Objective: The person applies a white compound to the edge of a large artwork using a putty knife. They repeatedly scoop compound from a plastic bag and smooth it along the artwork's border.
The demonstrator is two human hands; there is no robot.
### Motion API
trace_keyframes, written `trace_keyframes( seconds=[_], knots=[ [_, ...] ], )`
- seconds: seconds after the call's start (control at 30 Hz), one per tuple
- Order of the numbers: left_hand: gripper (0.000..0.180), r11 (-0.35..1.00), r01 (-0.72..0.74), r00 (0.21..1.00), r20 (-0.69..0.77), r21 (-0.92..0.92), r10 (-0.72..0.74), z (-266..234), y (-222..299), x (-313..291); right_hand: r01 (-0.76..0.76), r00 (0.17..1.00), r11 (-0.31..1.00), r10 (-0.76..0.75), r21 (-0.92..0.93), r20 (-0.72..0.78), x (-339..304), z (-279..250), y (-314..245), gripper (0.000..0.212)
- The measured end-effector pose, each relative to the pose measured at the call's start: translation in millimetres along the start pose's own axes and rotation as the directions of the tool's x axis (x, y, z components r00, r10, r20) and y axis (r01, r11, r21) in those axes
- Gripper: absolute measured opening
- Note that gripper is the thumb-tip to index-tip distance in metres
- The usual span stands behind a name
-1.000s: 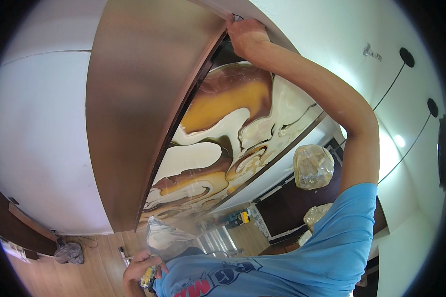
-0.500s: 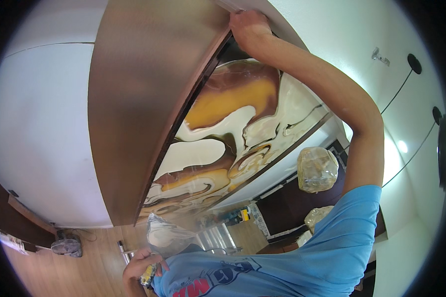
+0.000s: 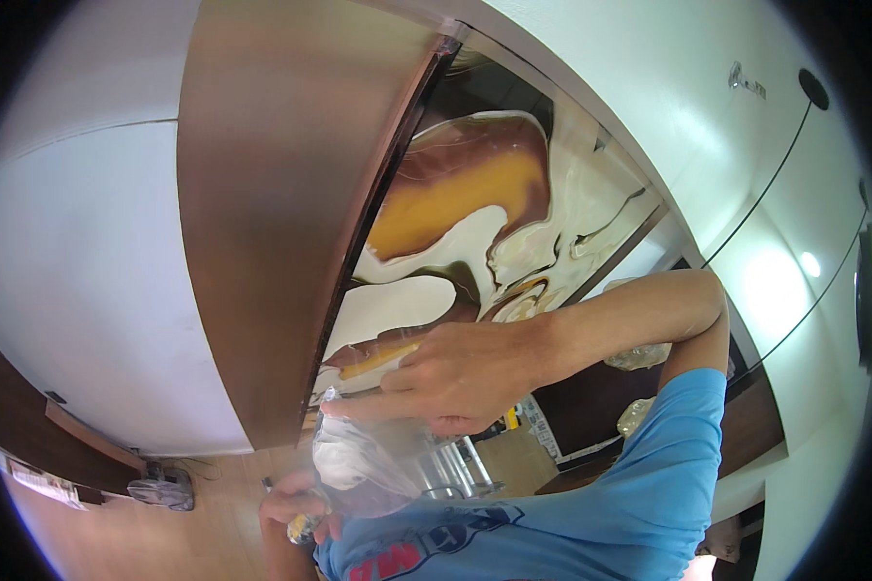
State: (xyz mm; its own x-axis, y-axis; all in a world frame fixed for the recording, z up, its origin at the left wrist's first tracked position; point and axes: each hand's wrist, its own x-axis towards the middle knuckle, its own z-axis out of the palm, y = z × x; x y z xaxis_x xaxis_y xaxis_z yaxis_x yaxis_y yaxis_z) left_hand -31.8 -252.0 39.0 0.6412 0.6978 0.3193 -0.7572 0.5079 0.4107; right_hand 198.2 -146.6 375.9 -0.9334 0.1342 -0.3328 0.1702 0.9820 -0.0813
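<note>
My right hand (image 3: 455, 373) reaches in from the right, in front of my blue shirt (image 3: 591, 513). Its fingers lie together, pinching the top edge of a clear plastic bag (image 3: 363, 465). My left hand (image 3: 295, 504) is low in the view and grips the bag's lower left side, with a small yellow thing (image 3: 300, 529) against its fingers. Behind both hands stand a tall brown cabinet door (image 3: 271, 194) and a glossy panel (image 3: 455, 213) swirled in brown, orange and white.
A white wall (image 3: 87, 271) fills the left side. Below it are a dark wooden shelf (image 3: 77, 436), a small grey fan-like object (image 3: 163, 489) and a wooden floor. Two crumpled clear bags (image 3: 638, 356) sit by a dark cabinet on the right.
My right hand has left the top edge of the brown door, come down in front of my chest and taken the bag's top. My left hand stays low.
</note>
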Motion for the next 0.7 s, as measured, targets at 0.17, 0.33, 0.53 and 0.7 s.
trace_keyframes(
  seconds=[0.17, 0.33, 0.53, 0.7],
  knots=[
    [0.045, 0.988, -0.131, 0.963, 0.226, -0.076, 0.145, 14, 11, 14, 0.049, 0.997, 0.995, -0.044, 0.085, -0.069, -21, 17, 8, 0.091],
    [0.051, 0.987, -0.143, 0.943, 0.313, 0.069, 0.115, 8, 25, 15, -0.052, 0.995, 0.982, 0.066, 0.182, -0.072, -22, 22, 14, 0.093],
    [0.052, 0.948, 0.06, 0.913, 0.367, 0.312, -0.178, 4, 45, 9, 0.119, 0.99, 0.959, -0.096, 0.257, -0.1, -10, 28, 9, 0.092],
    [0.056, 0.962, -0.272, 0.917, 0.301, -0.005, 0.261, 16, 19, -6, -0.076, 0.984, 0.962, 0.03, -0.262, -0.175, -8, 17, 42, 0.082]
  ],
)
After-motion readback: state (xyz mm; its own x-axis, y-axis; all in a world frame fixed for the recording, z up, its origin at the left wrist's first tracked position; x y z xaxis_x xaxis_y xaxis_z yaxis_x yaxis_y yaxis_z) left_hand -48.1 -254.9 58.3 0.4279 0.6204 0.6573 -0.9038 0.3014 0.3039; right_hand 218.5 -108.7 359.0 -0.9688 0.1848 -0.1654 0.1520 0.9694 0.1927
